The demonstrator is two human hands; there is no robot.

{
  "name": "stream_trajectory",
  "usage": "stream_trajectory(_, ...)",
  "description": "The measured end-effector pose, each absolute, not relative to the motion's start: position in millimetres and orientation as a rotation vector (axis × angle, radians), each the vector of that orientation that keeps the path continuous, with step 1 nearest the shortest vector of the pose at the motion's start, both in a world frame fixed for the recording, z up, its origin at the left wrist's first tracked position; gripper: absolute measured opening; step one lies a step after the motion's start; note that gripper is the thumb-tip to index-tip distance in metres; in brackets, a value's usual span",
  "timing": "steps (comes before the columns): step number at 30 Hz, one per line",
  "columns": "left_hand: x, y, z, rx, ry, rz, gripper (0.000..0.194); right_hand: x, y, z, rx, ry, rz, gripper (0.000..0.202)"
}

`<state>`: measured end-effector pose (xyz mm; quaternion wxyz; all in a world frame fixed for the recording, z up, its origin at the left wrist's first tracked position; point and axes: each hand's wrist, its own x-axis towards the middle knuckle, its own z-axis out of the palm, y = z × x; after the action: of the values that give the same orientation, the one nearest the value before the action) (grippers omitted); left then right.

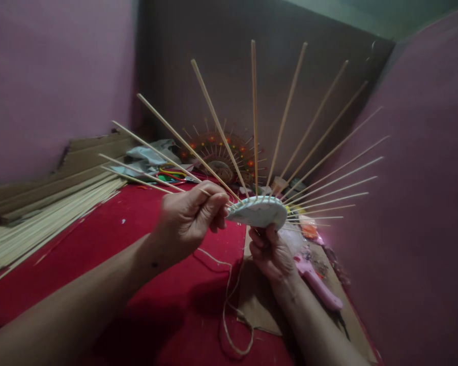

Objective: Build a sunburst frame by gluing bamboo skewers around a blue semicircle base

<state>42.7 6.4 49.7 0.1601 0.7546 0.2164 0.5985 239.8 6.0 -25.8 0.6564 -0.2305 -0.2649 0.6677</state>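
Observation:
A white disc (pixel 257 212) with many thin wooden sticks (pixel 255 117) fanning out from its rim is held up in front of me, tilted nearly edge-on. My right hand (pixel 273 254) grips it from below, thumb against its near face. At the disc's left edge, my left hand (pixel 194 213) is closed in a pinch among the stick bases. A thin strand crosses its index finger and looks like twine; the pinched tips hide the rest. Loose twine (pixel 226 305) loops down over the red cloth below the hands.
Loose sticks (pixel 53 218) lie piled at left beside cardboard (pixel 95 155). A pink glue gun (pixel 318 287) rests at right on a cardboard sheet (pixel 261 300). Scissors (pixel 191 179) and a round decorated piece (pixel 219 152) are at the back. Red cloth (pixel 148 305) covers the surface.

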Motion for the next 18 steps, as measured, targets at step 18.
stream_trajectory(18, 35.6, 4.8, 45.9, 2.018, 0.493, 1.949, 0.016, 240.4, 8.4, -23.6, -0.475, -0.497, 1.527, 0.042)
